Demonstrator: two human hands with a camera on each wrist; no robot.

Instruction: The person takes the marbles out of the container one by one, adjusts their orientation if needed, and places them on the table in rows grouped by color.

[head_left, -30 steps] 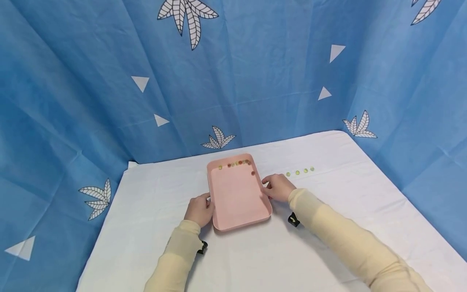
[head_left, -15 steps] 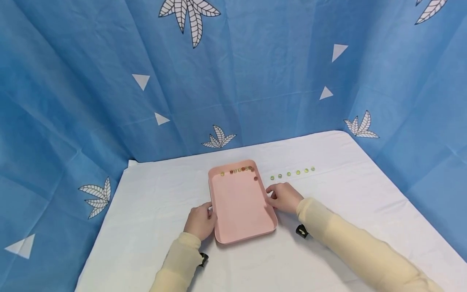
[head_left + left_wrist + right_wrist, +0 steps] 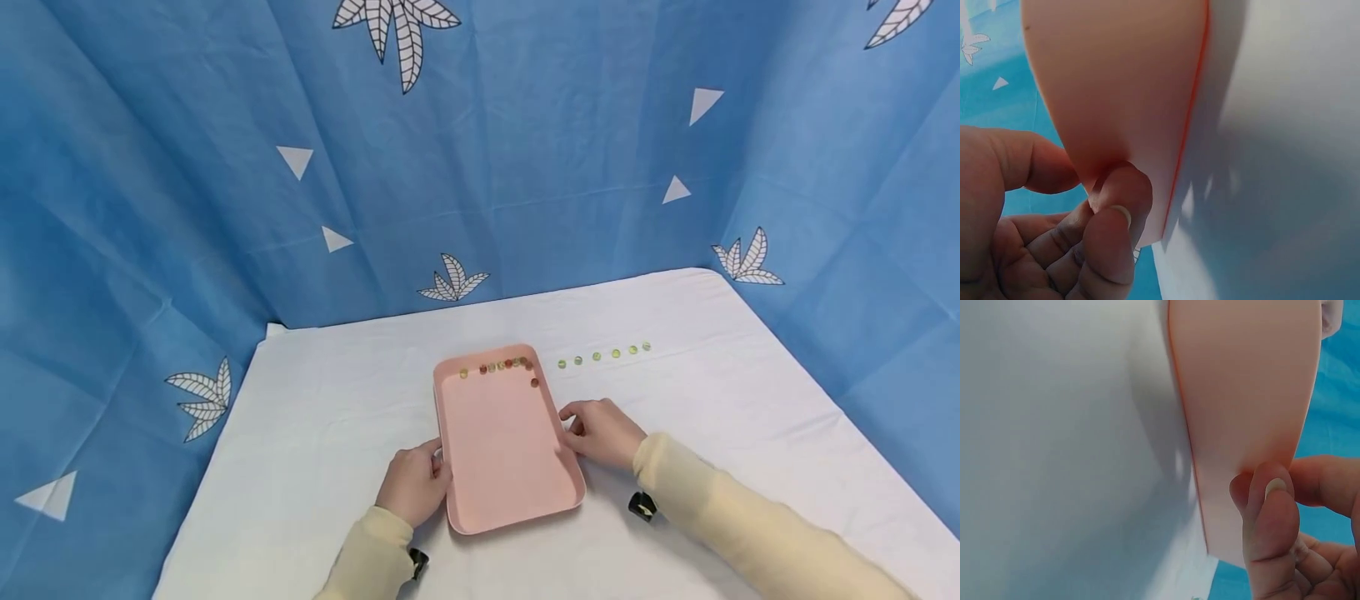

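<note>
A pink rectangular tray (image 3: 506, 458) stands between my two hands on the white table. My left hand (image 3: 415, 483) grips its left side wall, and in the left wrist view the thumb and fingers pinch the rim of that wall (image 3: 1122, 75). On the opposite side, my right hand (image 3: 606, 433) pinches the right wall (image 3: 1244, 381) in the same manner. Several small round glass marbles (image 3: 508, 363), red and yellow-green, lie inside along the tray's far end. One dark red marble (image 3: 534, 382) sits a little nearer, by the right wall.
Right of the tray's far end, several greenish marbles (image 3: 597, 357) form a slanting row on the white tablecloth (image 3: 337, 400). A blue curtain (image 3: 555, 167) with leaf and triangle prints hangs behind and on both sides of the table.
Both hands have drawn the tray toward me and slightly to the right, the marbles inside moving with it. More of the greenish row shows beyond my right hand. The grip looks the same.
</note>
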